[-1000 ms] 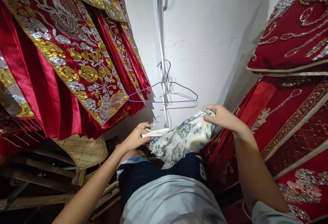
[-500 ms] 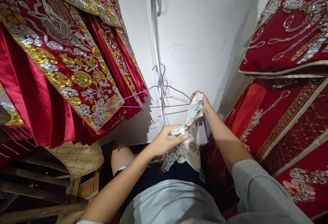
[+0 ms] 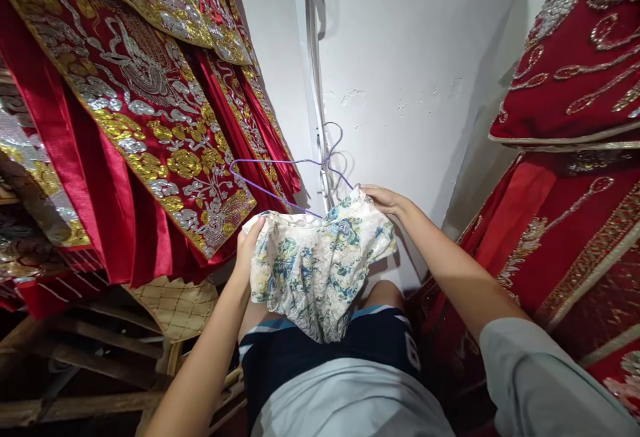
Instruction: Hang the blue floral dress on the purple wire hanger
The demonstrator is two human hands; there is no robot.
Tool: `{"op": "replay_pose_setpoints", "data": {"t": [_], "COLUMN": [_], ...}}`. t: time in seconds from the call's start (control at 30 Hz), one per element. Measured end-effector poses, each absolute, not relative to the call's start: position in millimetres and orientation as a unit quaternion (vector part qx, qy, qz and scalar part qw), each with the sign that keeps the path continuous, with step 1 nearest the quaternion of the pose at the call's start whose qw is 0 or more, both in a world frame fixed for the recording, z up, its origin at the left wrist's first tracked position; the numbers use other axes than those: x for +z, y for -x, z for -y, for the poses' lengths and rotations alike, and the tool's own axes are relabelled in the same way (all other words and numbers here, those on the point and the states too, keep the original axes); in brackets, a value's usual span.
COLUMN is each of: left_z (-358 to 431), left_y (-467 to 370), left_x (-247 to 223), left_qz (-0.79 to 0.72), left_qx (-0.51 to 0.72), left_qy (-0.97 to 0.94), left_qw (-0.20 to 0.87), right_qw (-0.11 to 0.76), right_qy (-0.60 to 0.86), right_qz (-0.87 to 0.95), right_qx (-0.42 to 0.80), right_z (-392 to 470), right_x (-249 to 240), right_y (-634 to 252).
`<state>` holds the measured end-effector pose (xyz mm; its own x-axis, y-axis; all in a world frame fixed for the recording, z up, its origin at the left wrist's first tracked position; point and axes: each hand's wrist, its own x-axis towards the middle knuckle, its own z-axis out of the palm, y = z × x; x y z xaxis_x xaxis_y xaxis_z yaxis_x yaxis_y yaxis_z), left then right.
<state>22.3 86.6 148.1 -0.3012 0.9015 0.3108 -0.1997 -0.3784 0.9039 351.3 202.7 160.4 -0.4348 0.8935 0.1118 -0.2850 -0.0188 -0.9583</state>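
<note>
A white top (image 3: 320, 263) with a blue, green and yellow floral print is spread between my two hands above my lap. My left hand (image 3: 246, 245) is closed on its upper left edge, thumb in front. At the upper right corner my right hand (image 3: 383, 198) grips the cloth, with most of its fingers behind. A thin purple wire hanger (image 3: 275, 161) tilts behind the top. The hanger's right shoulder goes down to the cloth near my right hand, its end hidden; whether that end is inside the top I cannot tell. Its left end stays bare.
Red costumes (image 3: 185, 157) with gold and silver embroidery hang at the left. More beaded red garments (image 3: 565, 117) are on the right. A white wall (image 3: 400, 57) with a vertical metal strip (image 3: 311, 70) stands ahead. Wooden slats (image 3: 100, 363) show at lower left.
My left hand has moved left and drawn the bunched top out wide, so its printed face shows. The hanger has tilted, its right end lower and now covered by cloth.
</note>
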Motion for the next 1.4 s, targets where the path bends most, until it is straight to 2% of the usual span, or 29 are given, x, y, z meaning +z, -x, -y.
{"op": "replay_pose_setpoints", "data": {"t": [0.17, 0.37, 0.5, 0.7, 0.93, 1.03, 1.13, 1.27, 1.33, 1.4], "left_z": [-105, -115, -116, -113, -118, -117, -112, -101, -94, -89], "left_y": [1, -1, -7, -17, -23, -19, -21, -36, -44, -49], "left_x": [109, 73, 79, 100, 114, 105, 94, 90, 95, 102], "left_qz": [-0.418, -0.431, -0.426, -0.42, -0.414, -0.436, -0.422, -0.377, -0.372, -0.371], "left_qx": [0.663, 0.615, 0.616, 0.728, 0.701, 0.664, 0.649, 0.651, 0.658, 0.668], "left_qy": [-0.482, -0.543, -0.593, -0.533, -0.579, -0.607, -0.626, -0.565, -0.532, -0.523], "left_qw": [0.393, 0.375, 0.294, 0.099, 0.041, 0.019, 0.096, 0.339, 0.383, 0.378], "right_qw": [0.416, 0.5, 0.509, 0.502, 0.477, 0.502, 0.55, 0.561, 0.557, 0.565], "right_qy": [0.298, 0.273, 0.289, 0.346, 0.367, 0.37, 0.357, 0.295, 0.249, 0.205], "right_qz": [0.551, 0.517, 0.534, 0.563, 0.557, 0.546, 0.502, 0.458, 0.456, 0.461], "right_qx": [0.659, 0.639, 0.61, 0.559, 0.572, 0.56, 0.564, 0.624, 0.648, 0.653], "right_z": [-174, -153, -143, -136, -133, -130, -126, -112, -99, -84], "right_x": [149, 134, 135, 124, 117, 118, 118, 120, 123, 128], "right_y": [-351, -347, -353, -375, -401, -406, -397, -367, -349, -333]}}
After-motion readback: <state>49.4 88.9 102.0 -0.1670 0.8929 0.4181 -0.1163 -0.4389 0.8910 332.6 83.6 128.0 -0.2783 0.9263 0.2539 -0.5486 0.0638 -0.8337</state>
